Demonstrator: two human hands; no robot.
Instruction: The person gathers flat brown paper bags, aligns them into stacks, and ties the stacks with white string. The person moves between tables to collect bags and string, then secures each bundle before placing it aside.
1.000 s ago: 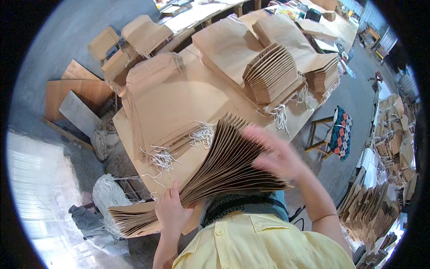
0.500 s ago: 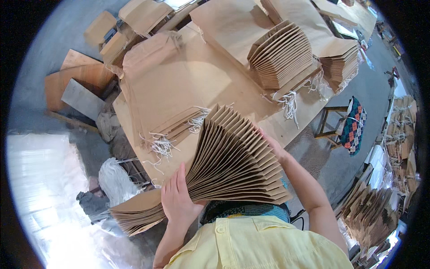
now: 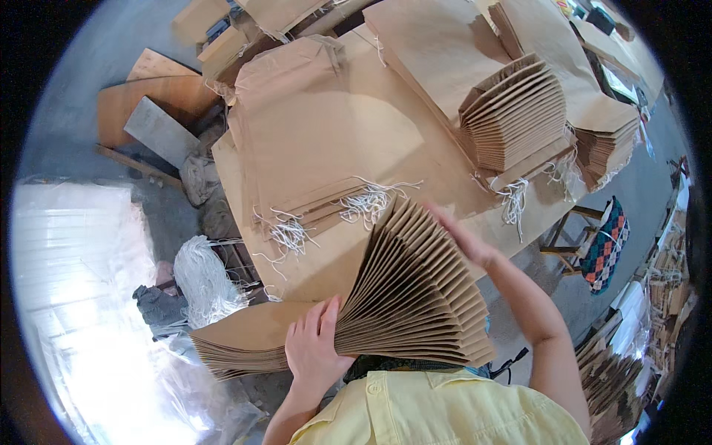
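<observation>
I hold a thick fanned stack of brown paper bags [image 3: 415, 297] against my chest, above the table's near edge. My left hand [image 3: 315, 348] grips the stack at its lower left, fingers spread over the flat bag faces. My right hand [image 3: 460, 237] presses flat against the upper right side of the fan, fingers stretched out along the outermost bag. The folded bag bottoms splay toward the right. The lower part of the stack [image 3: 237, 345] juts left past my left hand.
The brown table [image 3: 326, 133] carries flat bags with white string handles [image 3: 371, 202] and another fanned bag stack [image 3: 519, 119] at the right. A white string bundle [image 3: 208, 278] and clear plastic wrap [image 3: 81, 297] lie on the floor left. A patterned stool [image 3: 604, 245] stands right.
The fanned stack has risen and spread wider. My right hand slid from the fan's top to its upper right side. My left hand shifted up along the lower bags.
</observation>
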